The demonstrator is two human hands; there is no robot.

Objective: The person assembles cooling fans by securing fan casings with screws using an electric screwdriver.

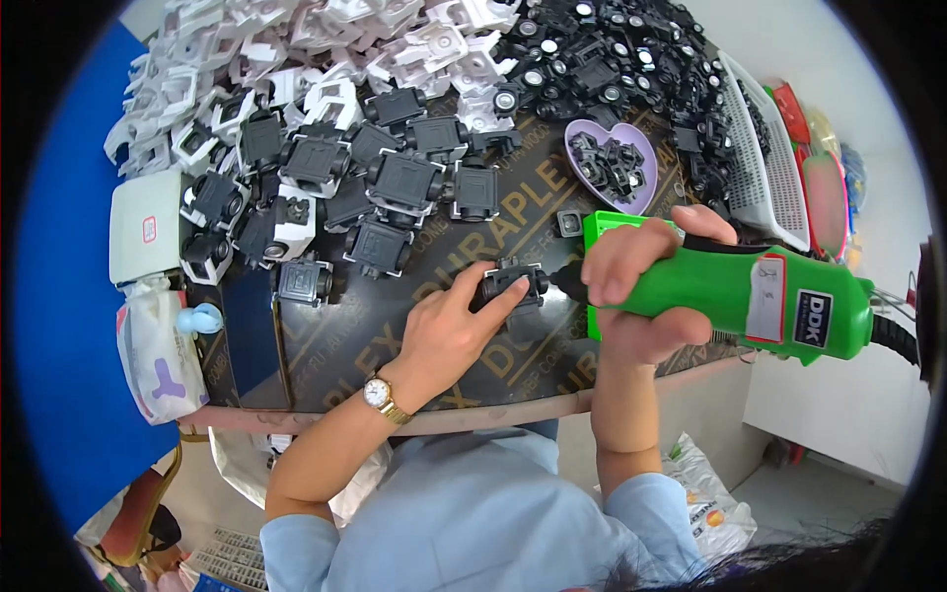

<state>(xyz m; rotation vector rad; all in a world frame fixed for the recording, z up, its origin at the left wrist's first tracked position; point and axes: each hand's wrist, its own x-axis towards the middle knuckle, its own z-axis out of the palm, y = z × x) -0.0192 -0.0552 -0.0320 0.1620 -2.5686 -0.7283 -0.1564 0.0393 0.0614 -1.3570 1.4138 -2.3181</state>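
My left hand (456,324) pins a small black toy-car chassis (520,284) to the dark table, its thumb and fingers closed round the part. In my right hand (641,281) lies a green electric screwdriver (715,296), held level with the fingers wrapped round its body. Its black nose (569,282) points left and reaches the right end of the chassis; whether the bit touches a screw is too small to tell. Just behind my right hand, a bright green tray (598,229) is partly hidden.
White plastic toy bodies (296,49) pile up at the far left, with black wheeled parts (612,69) at the far right. Several assembled black-and-white pieces (404,183) lie left of centre. A purple heart-shaped dish (646,192) holds small black parts. White baskets (764,168) line the right side.
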